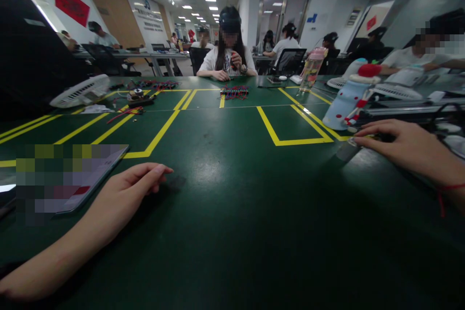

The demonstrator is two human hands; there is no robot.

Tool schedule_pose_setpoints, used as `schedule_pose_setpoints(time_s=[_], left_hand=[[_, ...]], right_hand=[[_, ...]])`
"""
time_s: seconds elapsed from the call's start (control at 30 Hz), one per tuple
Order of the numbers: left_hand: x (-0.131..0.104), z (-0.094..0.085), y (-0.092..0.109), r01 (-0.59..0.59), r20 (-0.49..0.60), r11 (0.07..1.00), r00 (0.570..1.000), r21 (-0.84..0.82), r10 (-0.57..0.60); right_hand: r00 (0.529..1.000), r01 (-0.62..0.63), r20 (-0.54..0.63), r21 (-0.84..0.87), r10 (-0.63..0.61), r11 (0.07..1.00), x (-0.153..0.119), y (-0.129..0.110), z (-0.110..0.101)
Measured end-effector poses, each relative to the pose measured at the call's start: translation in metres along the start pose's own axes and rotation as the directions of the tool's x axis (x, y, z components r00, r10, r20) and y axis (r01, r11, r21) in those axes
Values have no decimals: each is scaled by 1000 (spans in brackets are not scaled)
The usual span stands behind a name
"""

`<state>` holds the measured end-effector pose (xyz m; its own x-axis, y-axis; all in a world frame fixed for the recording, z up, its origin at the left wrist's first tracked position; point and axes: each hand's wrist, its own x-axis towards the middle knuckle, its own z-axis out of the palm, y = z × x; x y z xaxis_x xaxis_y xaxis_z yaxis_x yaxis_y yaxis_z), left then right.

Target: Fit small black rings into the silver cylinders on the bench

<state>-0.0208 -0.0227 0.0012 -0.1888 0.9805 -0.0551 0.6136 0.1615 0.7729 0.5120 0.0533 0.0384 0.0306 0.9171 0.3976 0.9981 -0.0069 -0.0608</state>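
My right hand (403, 143) pinches a small pale grey, cylinder-like piece (348, 150) between thumb and fingers, at the right side of the green table (232, 213). The piece is tilted and blurred, and its lower end is close to the table; I cannot tell whether it touches. My left hand (140, 181) hovers over or rests on the table at the left, thumb against curled fingers, with nothing visible in it. Beside it lies a flat tablet-like device (98, 181), its screen partly blurred out.
A light blue bottle (336, 106) with a red-topped lid stands beyond my right hand. Yellow tape (305, 143) marks the table. Further off are a wired terminal strip (234, 92), loose wires (125, 114), a white fan (82, 91) and a clear bottle (310, 72). A person (228, 53) sits opposite.
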Motion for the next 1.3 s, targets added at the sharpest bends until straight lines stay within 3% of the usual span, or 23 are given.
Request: schedule_pose_setpoints(time_s=[0.17, 0.4, 0.57, 0.93, 1.1, 1.2, 1.3], left_hand=[[1, 0, 0, 6, -4, 1000, 1000, -12, -6], [-1, 1, 1, 2, -25, 999, 1000, -47, -3], [-2, 0, 2, 0, -24, 1000, 1000, -19, -1], [-1, 1, 3, 6, -25, 1000, 1000, -28, -6], [-1, 0, 3, 2, -15, 999, 1000, -35, -3], [0, 0, -2, -4, 3, 1000, 1000, -18, 5], [3, 0, -7, 3, 1, 1000, 1000, 10, -3]], right_hand=[[984, -160, 86, 47, 155, 986, 0, -3, -4], [981, -151, 144, 177, 127, 972, -1, -7, -9], [974, -208, 130, 176, 187, 962, -1, -4, -4], [942, -297, 219, 192, 254, 935, -4, -18, -9], [937, -275, 300, 326, 177, 905, -2, -10, 0], [964, -207, 227, 312, 139, 927, -5, -16, 3], [995, -89, 69, 251, 74, 964, -16, -44, 2]])
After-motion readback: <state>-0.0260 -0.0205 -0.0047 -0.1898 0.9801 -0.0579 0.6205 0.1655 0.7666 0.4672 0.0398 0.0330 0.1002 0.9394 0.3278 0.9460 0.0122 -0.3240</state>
